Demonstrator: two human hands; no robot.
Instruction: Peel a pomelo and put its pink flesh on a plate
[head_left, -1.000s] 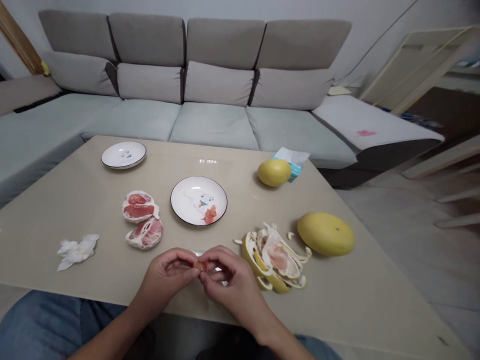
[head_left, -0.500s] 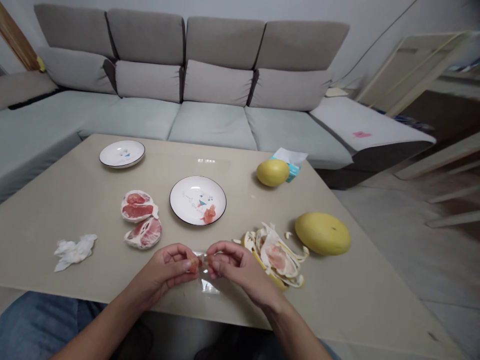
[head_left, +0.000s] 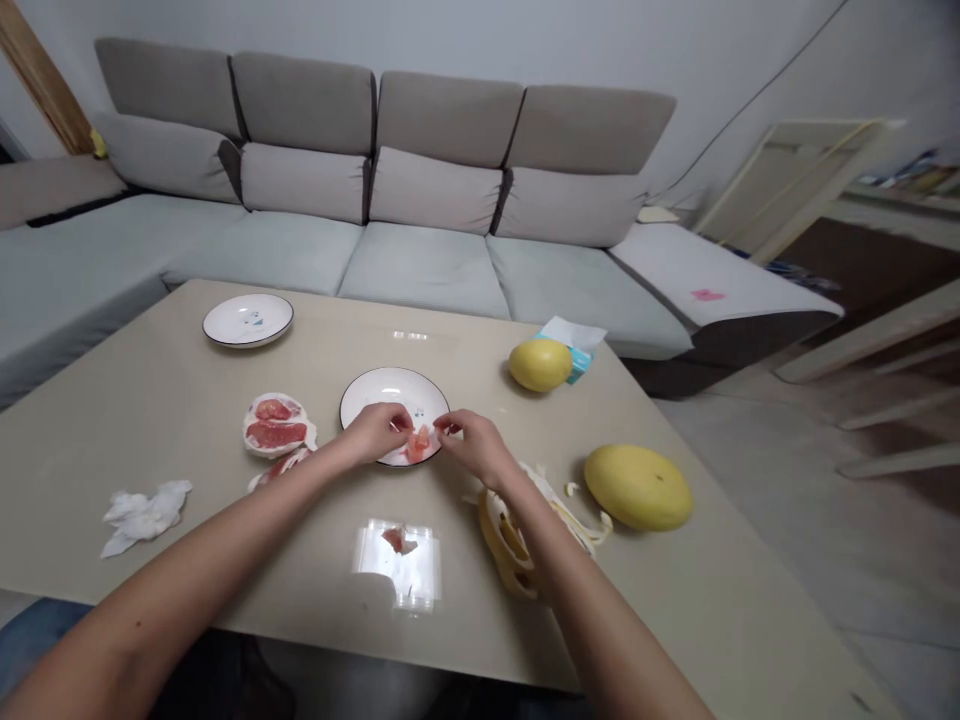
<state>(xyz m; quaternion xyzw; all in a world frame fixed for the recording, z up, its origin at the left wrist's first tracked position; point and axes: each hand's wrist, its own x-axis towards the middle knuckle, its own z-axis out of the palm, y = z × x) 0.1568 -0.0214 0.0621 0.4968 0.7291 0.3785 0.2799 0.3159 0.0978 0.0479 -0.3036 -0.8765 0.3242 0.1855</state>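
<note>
Both my hands reach over the near rim of a white plate [head_left: 375, 392] in the middle of the table. My left hand [head_left: 377, 432] has its fingers curled in a pinch at the plate's near edge. My right hand [head_left: 474, 447] is pinched too, fingertips just right of some pink pomelo flesh [head_left: 418, 442] lying on the plate between the hands. What either pinch holds is too small to tell. A small pink scrap [head_left: 399, 541] lies on the table nearer to me, in a patch of reflected light.
Peeled pomelo segments [head_left: 274, 424] lie left of the plate, one partly behind my left arm. A peel pile [head_left: 510, 535] sits under my right forearm. Also on the table are a large pomelo [head_left: 637, 487], a smaller one [head_left: 540, 364], a tissue box [head_left: 576, 345], crumpled tissue [head_left: 146, 507] and a small plate [head_left: 247, 320].
Both hands moved from the table's near edge forward to the plate. The bit they were pulling apart is no longer seen between them; a pink scrap now lies where they were.
</note>
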